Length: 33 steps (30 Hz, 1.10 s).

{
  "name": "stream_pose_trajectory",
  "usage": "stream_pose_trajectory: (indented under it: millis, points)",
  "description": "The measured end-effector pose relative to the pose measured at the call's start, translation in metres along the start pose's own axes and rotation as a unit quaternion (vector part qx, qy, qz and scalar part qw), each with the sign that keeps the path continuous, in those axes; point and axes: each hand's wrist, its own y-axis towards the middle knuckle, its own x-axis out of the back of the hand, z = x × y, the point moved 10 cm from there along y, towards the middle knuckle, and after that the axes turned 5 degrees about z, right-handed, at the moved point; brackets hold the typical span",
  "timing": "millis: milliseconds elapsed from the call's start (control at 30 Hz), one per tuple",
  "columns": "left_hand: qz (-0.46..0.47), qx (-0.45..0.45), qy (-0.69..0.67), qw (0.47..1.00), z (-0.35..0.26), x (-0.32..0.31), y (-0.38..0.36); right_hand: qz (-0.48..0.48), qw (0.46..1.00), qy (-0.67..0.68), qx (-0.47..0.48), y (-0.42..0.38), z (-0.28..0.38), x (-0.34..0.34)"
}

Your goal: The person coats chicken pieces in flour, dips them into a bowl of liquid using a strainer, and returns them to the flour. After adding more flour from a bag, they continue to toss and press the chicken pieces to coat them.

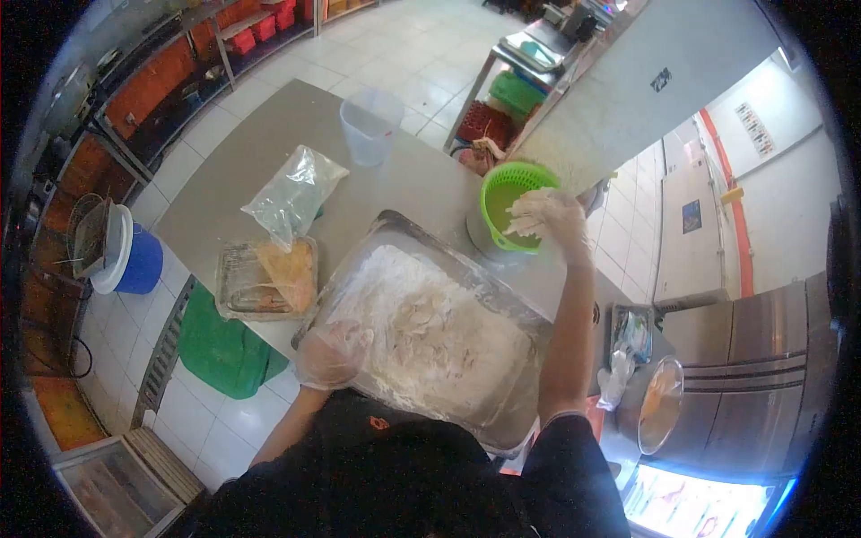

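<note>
Gripping a floured piece over the green colander (pixel 514 204), the right hand (pixel 549 218) reaches far beyond the left hand (pixel 334 354), which clasps the flour tray's (pixel 502 282) near edge

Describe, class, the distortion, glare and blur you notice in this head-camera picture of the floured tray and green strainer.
Head view: fisheye lens bends the table edges and leaves a dark round border; the right hand over the green strainer looks motion-blurred; the flour in the tray is overexposed, hiding detail; the left hand at the tray's edge is soft; bright glare at bottom right.
</note>
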Motion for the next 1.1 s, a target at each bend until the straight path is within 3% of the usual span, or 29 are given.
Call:
stream_pose_trajectory:
  millis: [100,167,200,233,267,333,400,467,533,567,633,700,767,833,900,933,1000,1033,1100]
  points:
    - [0.0,0.035,0.01,0.999,-0.003,0.004,0.002,0.046,0.97,-0.238,-0.017,0.067,-0.087,0.026]
    - [-0.018,0.013,0.013,1.0,-0.005,0.005,0.003,0.079,0.831,-0.549,0.051,0.095,-0.129,0.027]
    - [-0.021,0.014,0.018,1.0,-0.002,0.002,0.002,0.07,0.787,-0.61,0.059,0.101,-0.14,0.029]
    - [-0.021,0.014,0.025,0.999,0.003,-0.001,0.0,0.048,0.777,-0.625,0.058,0.101,-0.13,0.025]
    - [-0.019,0.014,0.03,0.999,0.006,-0.004,0.0,-0.007,0.775,-0.631,0.017,0.092,-0.124,0.033]
    - [-0.015,0.03,0.021,0.999,0.001,0.003,0.003,-0.033,0.894,-0.446,-0.024,0.079,-0.118,0.049]
    - [-0.007,0.04,0.019,0.999,0.001,0.002,0.002,-0.053,0.963,-0.247,-0.096,0.063,-0.115,0.064]
    - [-0.007,0.043,0.025,0.999,0.005,-0.004,0.003,-0.125,0.897,-0.424,-0.015,0.009,-0.018,0.031]
    - [0.003,0.034,0.033,0.999,0.003,-0.004,0.005,-0.17,0.907,-0.381,-0.059,-0.036,0.011,0.011]
    - [0.007,0.032,0.036,0.999,0.001,-0.003,0.005,-0.156,0.917,-0.364,-0.058,-0.05,-0.017,0.011]
    - [0.017,0.03,0.03,0.999,-0.004,-0.001,0.009,-0.086,0.925,-0.34,-0.143,-0.101,-0.022,-0.041]
    - [0.02,0.012,0.033,0.999,-0.006,-0.001,0.015,0.056,0.935,-0.286,-0.202,-0.14,-0.093,-0.083]
    - [0.019,-0.018,0.045,0.999,-0.002,-0.01,0.02,0.19,0.782,-0.585,-0.094,-0.176,-0.209,-0.11]
    - [0.037,-0.032,0.072,0.996,0.008,-0.026,0.021,0.224,0.777,-0.578,-0.112,-0.22,-0.282,-0.132]
    - [0.049,-0.025,0.085,0.995,0.006,-0.024,0.02,0.171,0.805,-0.557,-0.116,-0.244,-0.336,-0.143]
    - [0.053,-0.01,0.082,0.995,-0.003,-0.014,0.021,0.143,0.803,-0.571,-0.096,-0.245,-0.341,-0.152]
    - [0.051,-0.002,0.078,0.996,-0.007,-0.01,0.02,0.116,0.71,-0.694,-0.026,-0.248,-0.334,-0.164]
    - [0.047,-0.009,0.078,0.996,-0.007,-0.012,0.018,0.117,0.587,-0.801,0.024,-0.248,-0.328,-0.176]
    - [0.056,-0.024,0.083,0.995,-0.005,-0.019,0.013,0.105,0.593,-0.799,-0.014,-0.241,-0.318,-0.159]
